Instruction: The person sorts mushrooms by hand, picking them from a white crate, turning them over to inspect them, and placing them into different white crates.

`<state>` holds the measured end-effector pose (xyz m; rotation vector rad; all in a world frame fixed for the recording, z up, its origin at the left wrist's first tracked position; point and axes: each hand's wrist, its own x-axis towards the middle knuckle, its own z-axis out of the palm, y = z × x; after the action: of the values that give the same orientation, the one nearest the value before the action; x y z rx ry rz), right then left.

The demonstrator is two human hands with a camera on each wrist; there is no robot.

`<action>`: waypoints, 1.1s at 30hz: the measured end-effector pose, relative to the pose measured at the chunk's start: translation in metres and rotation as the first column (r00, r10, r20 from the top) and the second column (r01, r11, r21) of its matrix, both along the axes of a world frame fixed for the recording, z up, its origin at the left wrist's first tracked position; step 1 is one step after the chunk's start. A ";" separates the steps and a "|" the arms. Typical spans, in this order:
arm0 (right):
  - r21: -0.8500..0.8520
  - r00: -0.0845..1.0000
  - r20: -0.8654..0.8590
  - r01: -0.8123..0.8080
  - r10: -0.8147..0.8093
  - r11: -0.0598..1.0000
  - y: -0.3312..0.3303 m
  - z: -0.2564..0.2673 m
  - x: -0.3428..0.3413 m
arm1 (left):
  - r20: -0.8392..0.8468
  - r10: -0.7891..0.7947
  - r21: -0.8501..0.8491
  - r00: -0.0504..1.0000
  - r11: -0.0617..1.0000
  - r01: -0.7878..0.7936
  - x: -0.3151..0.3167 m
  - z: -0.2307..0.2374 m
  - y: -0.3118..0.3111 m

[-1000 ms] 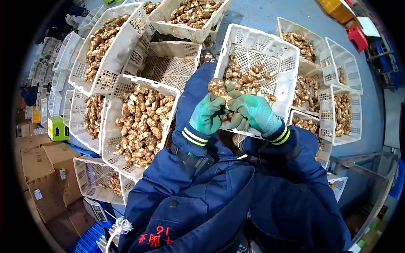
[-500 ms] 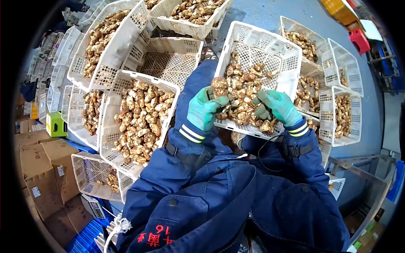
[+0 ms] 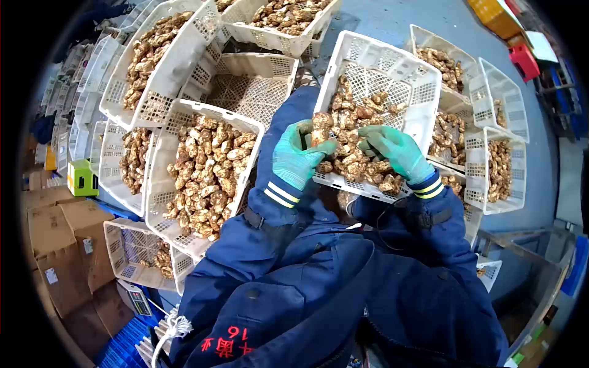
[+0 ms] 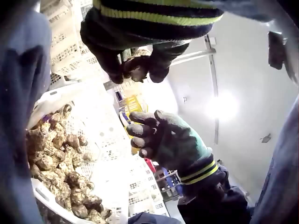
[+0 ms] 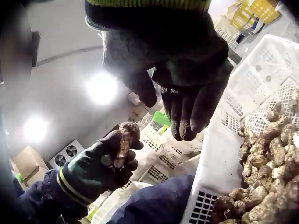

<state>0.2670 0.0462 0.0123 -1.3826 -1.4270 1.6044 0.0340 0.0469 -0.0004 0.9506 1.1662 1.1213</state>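
Observation:
In the head view my green-gloved left hand (image 3: pixel 294 158) holds a thick brown-and-white mushroom (image 3: pixel 321 127) between thumb and fingers, its cap up. The right wrist view shows that mushroom (image 5: pixel 127 134) standing out of the dark-palmed glove. My right hand (image 3: pixel 397 150), in a matching glove, hovers over the near part of a white mesh crate (image 3: pixel 381 72) in front of me. Its fingers bend slightly, and nothing shows between them in the left wrist view. Many similar mushrooms (image 3: pixel 356 132) lie heaped in the crate below both hands.
Left of my leg stands a crate full of mushrooms (image 3: pixel 208 178), with a bare-floored crate (image 3: pixel 251 92) beyond it. More part-filled crates (image 3: pixel 500 165) line the right side. Cardboard boxes (image 3: pixel 67 239) and a scale (image 3: pixel 136 302) are at lower left.
Both hands were together at the mushroom a second ago. The right hand let go and moved right, then slightly back left. The left hand kept the mushroom, which now stands more upright.

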 end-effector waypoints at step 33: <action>-0.129 0.975 0.218 0.068 -0.038 0.989 0.006 -0.026 0.003 | -0.943 0.230 0.166 0.240 0.952 -0.256 -0.346 -0.131 0.039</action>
<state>0.2703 0.0519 -0.0138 -1.7035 -1.4092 1.5810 -0.3115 0.0856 -0.1314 1.5563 2.4163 0.6554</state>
